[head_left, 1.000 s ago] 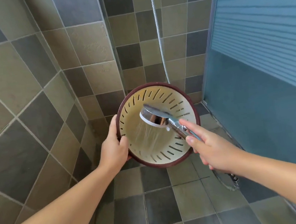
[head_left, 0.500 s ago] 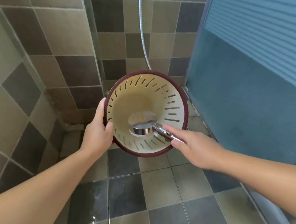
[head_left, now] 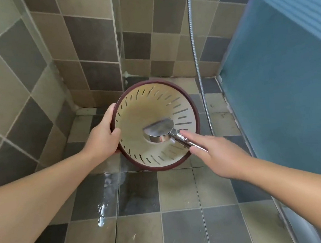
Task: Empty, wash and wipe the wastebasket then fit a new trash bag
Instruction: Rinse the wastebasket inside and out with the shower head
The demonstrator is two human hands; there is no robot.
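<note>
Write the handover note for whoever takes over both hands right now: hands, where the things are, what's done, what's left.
Left hand: grips the dark red rim of the wastebasket, holding it tilted off the shower floor, opening toward you.
Right hand: holds the shower head by its handle, head inside the basket, pointing at the bottom.
Hose hangs along the back wall.
Done: basket emptied; floor is wet, so rinsing is under way.
Left: finish washing, wipe dry, fit a new trash bag. No cloth or bag in view.
</note>
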